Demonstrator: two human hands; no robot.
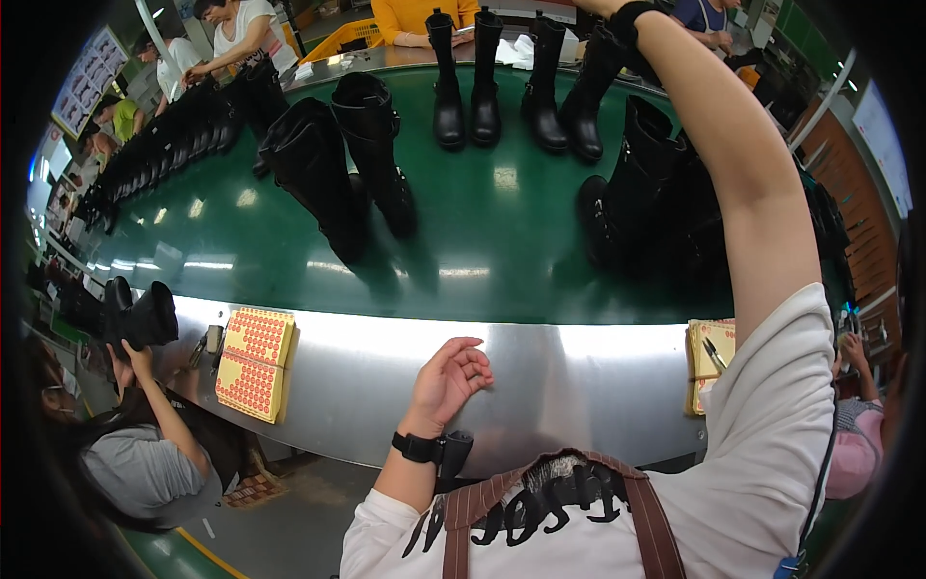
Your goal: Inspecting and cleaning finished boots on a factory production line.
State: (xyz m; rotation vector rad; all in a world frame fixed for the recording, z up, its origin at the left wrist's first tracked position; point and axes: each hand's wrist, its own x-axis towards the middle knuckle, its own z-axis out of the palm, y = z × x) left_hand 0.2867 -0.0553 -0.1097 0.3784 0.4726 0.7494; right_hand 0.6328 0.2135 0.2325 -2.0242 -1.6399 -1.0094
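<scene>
My left hand hovers over the steel table edge, palm turned inward, fingers loosely curled and holding nothing. My right arm stretches far across the green surface. At the top rim, my right hand is mostly cut off, so its fingers are hidden. It is above a tall black boot, and contact cannot be made out. Beside that boot stands another black boot. Two more upright boots, a left one and a right one, stand just to their left.
Black buckled boots stand at left, more boots at right. A long boot row curves away. Yellow sticker sheets lie at left, another stack at right with snips. A co-worker holds boots at left.
</scene>
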